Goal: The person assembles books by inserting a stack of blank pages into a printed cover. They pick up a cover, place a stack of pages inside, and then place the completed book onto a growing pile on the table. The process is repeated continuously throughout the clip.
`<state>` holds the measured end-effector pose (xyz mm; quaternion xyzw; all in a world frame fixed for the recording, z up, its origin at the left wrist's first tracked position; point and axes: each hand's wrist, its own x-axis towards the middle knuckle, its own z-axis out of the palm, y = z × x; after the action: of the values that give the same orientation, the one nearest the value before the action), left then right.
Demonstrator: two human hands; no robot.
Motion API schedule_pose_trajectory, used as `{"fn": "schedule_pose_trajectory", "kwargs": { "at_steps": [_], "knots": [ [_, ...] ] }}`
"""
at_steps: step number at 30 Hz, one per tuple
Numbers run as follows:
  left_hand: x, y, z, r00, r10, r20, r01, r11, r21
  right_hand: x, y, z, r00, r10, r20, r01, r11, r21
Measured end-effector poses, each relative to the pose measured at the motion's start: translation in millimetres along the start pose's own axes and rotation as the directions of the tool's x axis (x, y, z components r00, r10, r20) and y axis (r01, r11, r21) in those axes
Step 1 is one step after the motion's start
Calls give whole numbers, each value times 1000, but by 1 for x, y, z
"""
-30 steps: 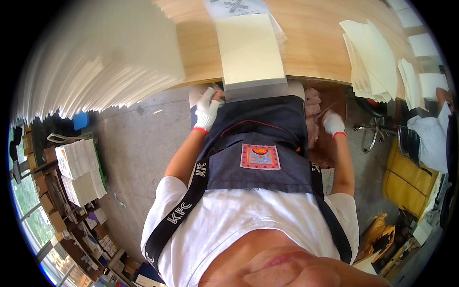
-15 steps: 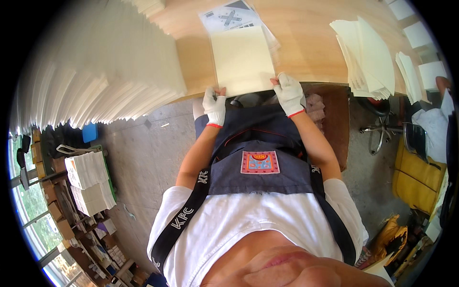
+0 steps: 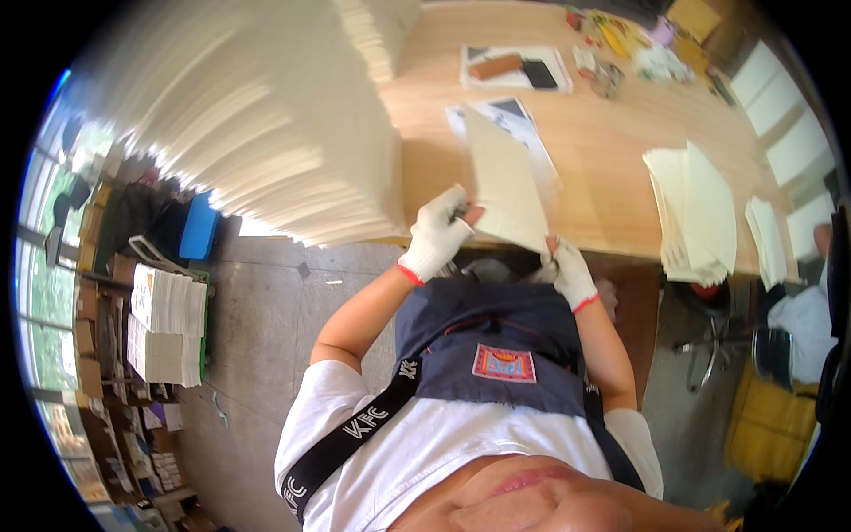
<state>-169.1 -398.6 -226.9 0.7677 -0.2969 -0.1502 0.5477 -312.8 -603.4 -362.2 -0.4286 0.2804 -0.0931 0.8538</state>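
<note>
A cream sheet of paper (image 3: 510, 191), or a thin stack of them, is tilted up off the near side of the table. My left hand (image 3: 441, 232), in a white knit glove with bare fingertips, pinches it at the near left edge. Gloved the same way, my right hand (image 3: 573, 273) has its fingers closed on the near right corner. Behind the cream paper, a printed sheet with a drawing (image 3: 529, 133) lies partly covered on the wooden table (image 3: 603, 177).
A tall mass of cream paper stacks (image 3: 292, 133) fills the table's left side. Fanned cream sheets (image 3: 691, 213) and a smaller bundle (image 3: 764, 239) lie at right. Farther back are a black phone (image 3: 539, 74) and a brown case (image 3: 496, 66). A wheeled chair (image 3: 705, 346) stands below.
The cream paper lay flat before and is now lifted and angled. My left hand has moved up onto its side. The view has shifted, showing more of the table's far end.
</note>
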Motion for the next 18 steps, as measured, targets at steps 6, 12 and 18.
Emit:
{"fn": "schedule_pose_trajectory", "kwargs": {
  "at_steps": [6,12,18],
  "knots": [
    [-28,170,-87,846,532,47,-475,710,520,-20,-106,100,905,-340,257,317,940,129],
    [-23,276,-194,465,833,-299,-615,547,567,-51,-280,260,496,-651,575,672,707,221],
    [21,289,-374,396,859,-325,-191,424,885,-73,-362,436,484,-566,667,798,599,-71]
  ]
}}
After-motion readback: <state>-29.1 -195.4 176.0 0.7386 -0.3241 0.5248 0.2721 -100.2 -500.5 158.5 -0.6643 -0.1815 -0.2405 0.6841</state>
